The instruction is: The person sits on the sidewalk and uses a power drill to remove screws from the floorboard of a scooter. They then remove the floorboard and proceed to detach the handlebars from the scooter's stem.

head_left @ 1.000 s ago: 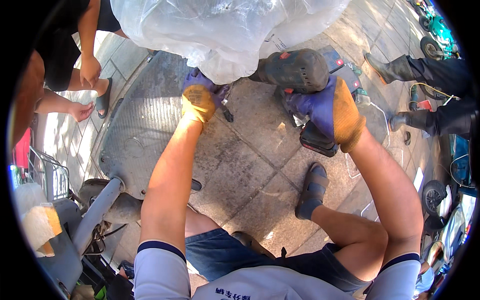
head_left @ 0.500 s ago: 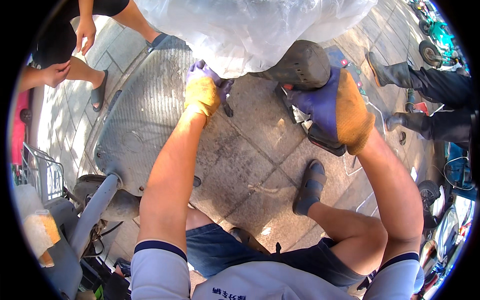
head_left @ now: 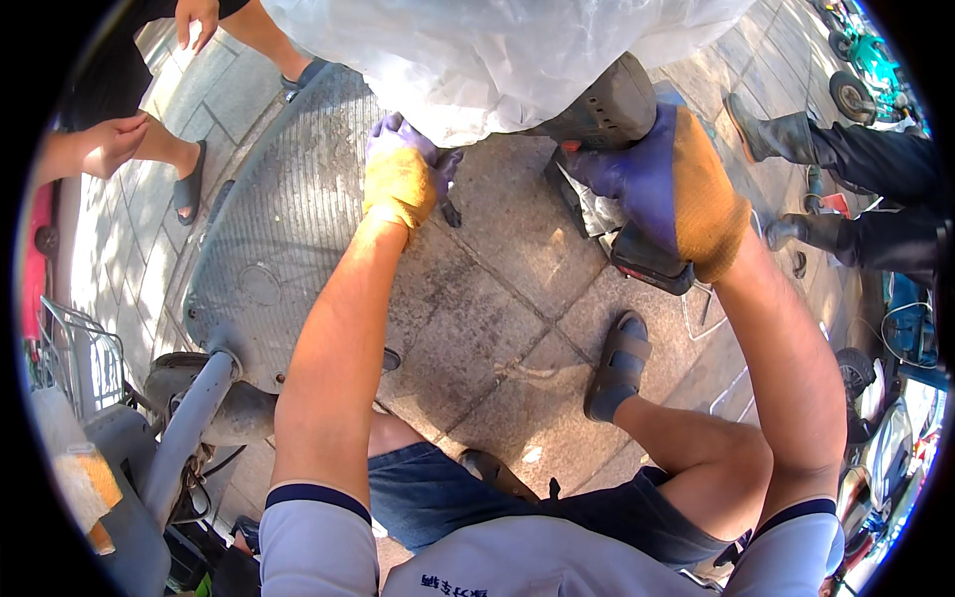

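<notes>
Both my hands wear purple gloves with orange cuffs. My right hand [head_left: 647,189] is wrapped round the grip of a dark cordless power tool [head_left: 610,107] with a battery at its base. The tool's front end points left and disappears under a bulging sheet of clear plastic [head_left: 517,75]. At the plastic's lower left edge, my left hand [head_left: 403,164] has its fingers curled in. A small dark piece [head_left: 451,213] shows just below those fingers. Whether they grip it or the plastic's edge is hidden by the glove.
A ribbed grey scooter footboard [head_left: 284,209] lies to my left, with a grey metal tube [head_left: 189,428] nearer me. Another person's hands [head_left: 114,144] and sandalled feet are at the far left. Someone in dark trousers and boots [head_left: 786,134] is at the right, near parked scooters [head_left: 875,70].
The power tool's body sits slightly higher and deeper under the plastic, with my right hand following. My left hand stays nearly in place. The far-left person's upper hand has risen.
</notes>
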`<state>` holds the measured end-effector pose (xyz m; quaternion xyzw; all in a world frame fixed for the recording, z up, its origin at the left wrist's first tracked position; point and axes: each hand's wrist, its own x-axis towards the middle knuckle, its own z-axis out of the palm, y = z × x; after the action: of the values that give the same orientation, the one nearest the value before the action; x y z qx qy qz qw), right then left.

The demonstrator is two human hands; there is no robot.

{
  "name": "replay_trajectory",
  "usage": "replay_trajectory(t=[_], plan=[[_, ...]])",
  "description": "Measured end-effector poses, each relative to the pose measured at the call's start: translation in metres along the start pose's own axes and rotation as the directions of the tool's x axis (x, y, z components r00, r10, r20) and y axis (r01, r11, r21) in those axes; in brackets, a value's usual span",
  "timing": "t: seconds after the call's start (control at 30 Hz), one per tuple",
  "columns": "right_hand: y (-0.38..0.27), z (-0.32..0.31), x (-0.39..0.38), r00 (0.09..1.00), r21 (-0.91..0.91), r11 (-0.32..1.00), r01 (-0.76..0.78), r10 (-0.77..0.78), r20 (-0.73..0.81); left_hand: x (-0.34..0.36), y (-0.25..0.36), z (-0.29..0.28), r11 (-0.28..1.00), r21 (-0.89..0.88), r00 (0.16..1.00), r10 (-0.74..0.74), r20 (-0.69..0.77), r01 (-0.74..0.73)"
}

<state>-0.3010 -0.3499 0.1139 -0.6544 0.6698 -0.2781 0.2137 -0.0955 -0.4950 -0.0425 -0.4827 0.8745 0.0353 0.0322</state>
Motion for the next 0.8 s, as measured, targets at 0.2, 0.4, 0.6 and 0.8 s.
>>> replay_trajectory(t=[0.2, 0.4, 0.6, 0.8], plan=[[-0.014, 0.004, 0.014, 0.998, -0.085, 0.996, 0.038, -0.034, 0.044, -0.006, -0.004, 0.023, 0.979, -0.198, 0.951, -0.013, -0.31, -0.051], [-0.016, 0.002, 0.022, 0.993, -0.054, 0.994, 0.097, -0.093, 0.07, -0.006, -0.004, 0.024, 0.965, -0.245, 0.911, -0.013, -0.411, -0.096], [-0.024, 0.003, 0.014, 0.996, -0.077, 0.996, -0.05, 0.054, 0.064, -0.006, 0.0, 0.024, 0.992, -0.124, 0.959, -0.035, -0.281, 0.0], [-0.016, 0.006, 0.019, 0.993, -0.085, 0.996, -0.032, 0.042, 0.114, -0.005, -0.006, 0.027, 0.97, -0.223, 0.941, 0.02, -0.338, -0.101]])
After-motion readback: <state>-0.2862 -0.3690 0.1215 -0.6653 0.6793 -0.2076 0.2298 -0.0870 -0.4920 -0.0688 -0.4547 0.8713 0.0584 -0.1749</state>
